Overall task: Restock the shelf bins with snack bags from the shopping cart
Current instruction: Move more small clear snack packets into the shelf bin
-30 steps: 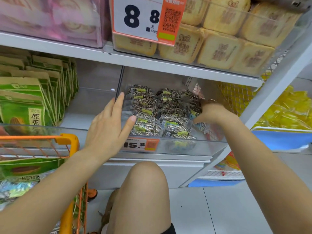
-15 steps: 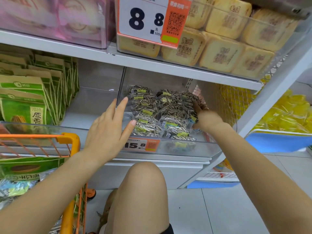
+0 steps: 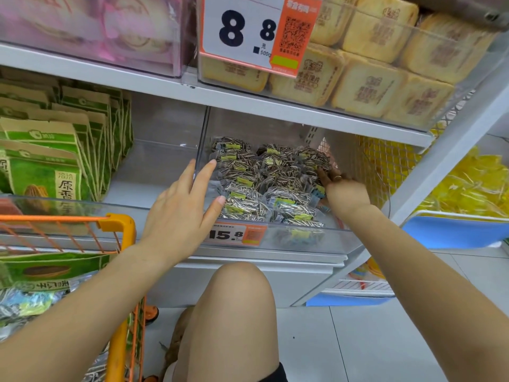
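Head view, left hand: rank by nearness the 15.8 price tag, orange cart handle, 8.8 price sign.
From the left hand:
1. 15.8 price tag: just right of the wrist, on the bin's front.
2. Orange cart handle: to the left, slightly lower.
3. 8.8 price sign: far above, on the upper shelf bin.

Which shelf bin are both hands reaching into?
The clear bin with the 15.8 price tag, holding sunflower seed bags. The others hold green bags or yellow cakes.
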A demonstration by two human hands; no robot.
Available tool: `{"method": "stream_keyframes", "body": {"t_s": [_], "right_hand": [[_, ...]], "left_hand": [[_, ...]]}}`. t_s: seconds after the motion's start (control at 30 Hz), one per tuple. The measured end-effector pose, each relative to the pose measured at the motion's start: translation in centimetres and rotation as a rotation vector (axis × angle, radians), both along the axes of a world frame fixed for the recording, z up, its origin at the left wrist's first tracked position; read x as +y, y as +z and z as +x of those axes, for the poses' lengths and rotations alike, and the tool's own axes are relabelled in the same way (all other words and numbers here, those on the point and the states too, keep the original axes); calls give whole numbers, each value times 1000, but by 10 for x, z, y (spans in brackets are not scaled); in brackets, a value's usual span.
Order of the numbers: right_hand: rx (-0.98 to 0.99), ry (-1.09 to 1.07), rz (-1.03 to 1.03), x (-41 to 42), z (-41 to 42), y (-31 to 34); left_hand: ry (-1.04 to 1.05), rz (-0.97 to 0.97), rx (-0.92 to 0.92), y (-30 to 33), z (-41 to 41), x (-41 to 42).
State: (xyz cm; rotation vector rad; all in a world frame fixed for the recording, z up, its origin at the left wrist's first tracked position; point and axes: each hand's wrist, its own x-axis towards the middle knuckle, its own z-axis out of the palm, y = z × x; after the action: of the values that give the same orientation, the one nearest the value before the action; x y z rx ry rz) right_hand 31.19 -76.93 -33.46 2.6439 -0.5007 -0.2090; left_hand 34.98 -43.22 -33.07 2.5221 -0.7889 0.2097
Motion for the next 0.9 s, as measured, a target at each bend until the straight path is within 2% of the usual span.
{"method": "stream_keyframes", "body": {"t_s": [0.13,0.23,0.47,0.73,0.9], "right_hand": [[-74,-6,-16,4,-5,3],[-120,-88,-19,10,-7,8],[-65,-97,76,14,-10,11],[42,13,-12,19,-13,20],[21,-40,136,25,-14,28]], "left_hand": [[7,-2,-4,-1,-1,0],[10,-8,-4,-2,0,-1],[3,11,-2,0,0,0],[13,13,8,1,0,-2],[-63,15,121,9,1,4]]}}
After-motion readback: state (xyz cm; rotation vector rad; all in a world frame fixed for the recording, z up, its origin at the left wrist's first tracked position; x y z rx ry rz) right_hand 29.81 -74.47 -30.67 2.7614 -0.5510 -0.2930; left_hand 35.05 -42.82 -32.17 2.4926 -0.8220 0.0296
